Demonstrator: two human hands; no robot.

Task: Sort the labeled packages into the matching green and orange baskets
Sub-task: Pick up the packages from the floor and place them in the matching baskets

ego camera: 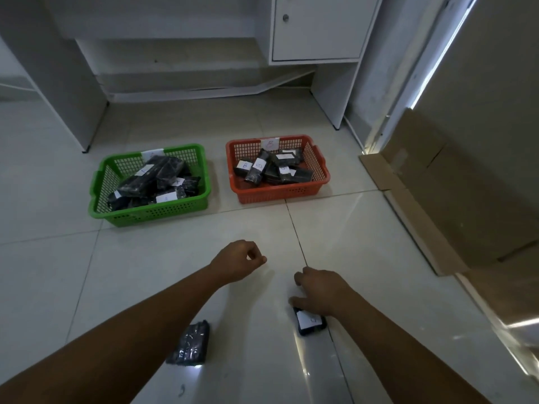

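Note:
The green basket [151, 212] on the left and the orange basket [280, 193] on the right stand on the floor, each holding several black packages with white labels. The orange one has a "B" tag on its far rim. A black package with a white label [310, 321] lies on the floor under my right hand [319, 290]. The thumb is at the package's far end, and the fingers are loosely curled and not around it. Another black package [191, 346] lies label-down beside my left forearm. My left hand [240, 259] hovers over the tiles, loosely curled and holding nothing.
A white desk with a cabinet door [318, 27] stands behind the baskets. Flattened cardboard boxes [455, 185] lean along the right wall. The floor is glossy white tile.

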